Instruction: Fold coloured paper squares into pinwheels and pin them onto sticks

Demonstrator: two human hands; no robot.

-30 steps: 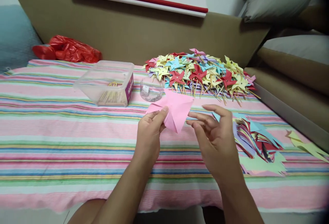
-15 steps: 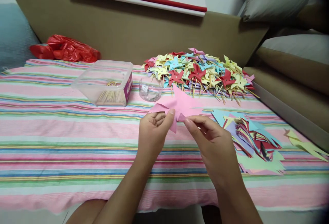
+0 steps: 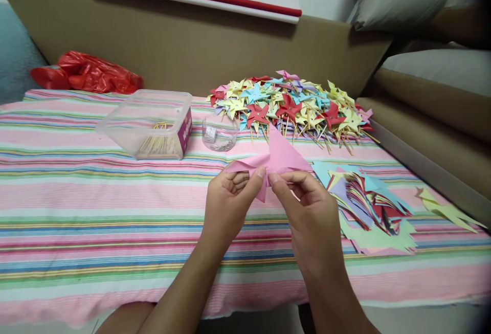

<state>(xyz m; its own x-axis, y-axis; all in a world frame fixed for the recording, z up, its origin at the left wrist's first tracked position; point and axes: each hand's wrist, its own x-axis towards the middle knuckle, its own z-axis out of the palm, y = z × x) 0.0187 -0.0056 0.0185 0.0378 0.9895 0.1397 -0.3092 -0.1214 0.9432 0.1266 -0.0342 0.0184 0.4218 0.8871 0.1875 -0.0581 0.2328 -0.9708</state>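
A pink paper pinwheel (image 3: 283,154), partly folded, is held up over the striped cloth between both hands. My left hand (image 3: 233,191) pinches it near the centre, thumb on top and fingers curled beneath. From the other side my right hand (image 3: 305,196) presses a folded point against the middle with thumb and forefinger. One large point stands up at the back, another sticks out left, and a small tip hangs below the thumbs. The thumbs hide the very centre of the paper.
Behind lies a heap of finished pinwheels (image 3: 291,106) on sticks. Left of it are a round clear tub (image 3: 219,137) with small metal pieces and a clear plastic box (image 3: 153,111) of wooden sticks. Cut paper sheets (image 3: 378,203) and a yellow cut piece (image 3: 447,211) lie right. A red plastic bag (image 3: 90,73) sits back left.
My right hand has moved left to the pinwheel's centre, bringing a paper point in against it. My left hand keeps its pinch. The whole view has shifted slightly.
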